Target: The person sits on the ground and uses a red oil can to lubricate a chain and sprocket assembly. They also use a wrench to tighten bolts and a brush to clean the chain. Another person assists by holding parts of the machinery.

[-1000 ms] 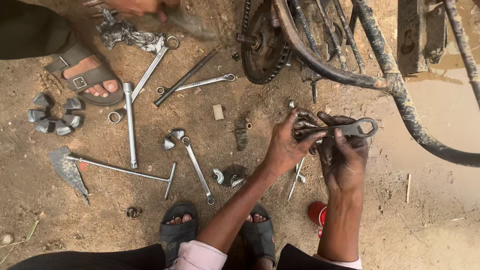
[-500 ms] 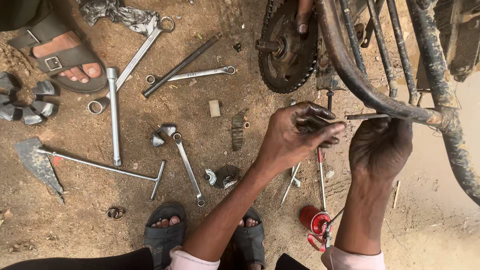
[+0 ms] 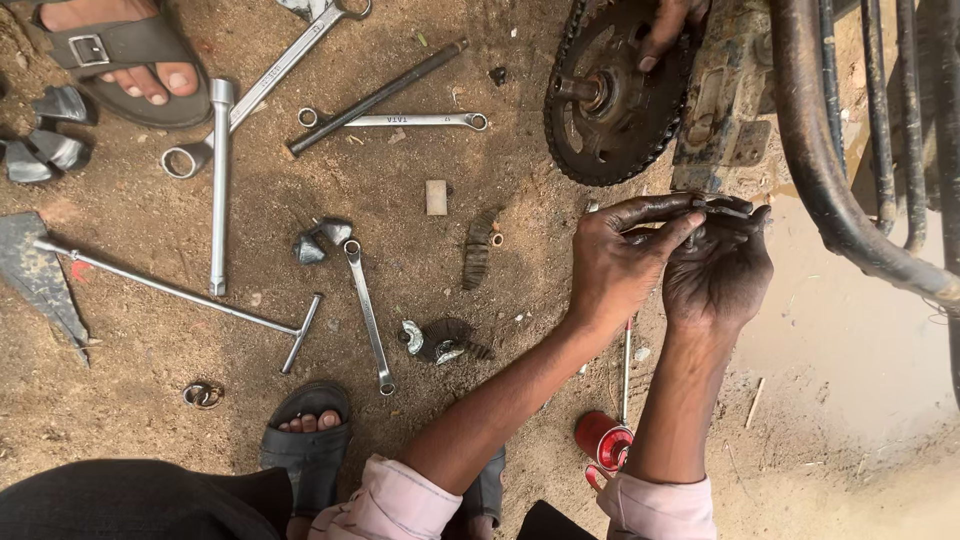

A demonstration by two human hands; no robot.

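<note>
1. Head view, hands: left hand (image 3: 625, 265) and right hand (image 3: 718, 272) sat together at approx 3 o'clock of centre, both grease-black, touching at the fingertips. Left fingers were curled in, thumb and forefinger pinched on a small dark metal part (image 3: 722, 208). Right hand was half-closed, palm up, fingers cupped under the same part. What the part was: couldn't tell, too small and dark.
2. Part's place: just below the sprocket (image 3: 608, 95), at its 5 o'clock, close to the grimy frame bracket (image 3: 722, 110).
3. Another person's fingers (image 3: 668, 25) rested on the sprocket's top edge, at 12 o'clock of it.
4. Rusty frame tubes (image 3: 815, 150) ran down the right side, 1 to 3 o'clock.
5. Ground, 9–11 o'clock: T-handle wrench (image 3: 160, 288) lay flat on the dirt; a socket bar (image 3: 219, 190) lay upright in frame above it; a long spanner (image 3: 275, 70) crossed diagonally near another person's sandalled foot (image 3: 120, 60).
6. Centre: ring spanner (image 3: 400, 120) w/ a dark rod (image 3: 375, 97) just above it; a smaller spanner (image 3: 368, 315) at 7 o'clock of centre; short chain piece (image 3: 478, 248) near middle.
7. At 6 o'clock: red-handled screwdriver (image 3: 610, 435) between the person's forearms, shaft pointing up; own sandal (image 3: 305, 440) at 7 o'clock.
</note>
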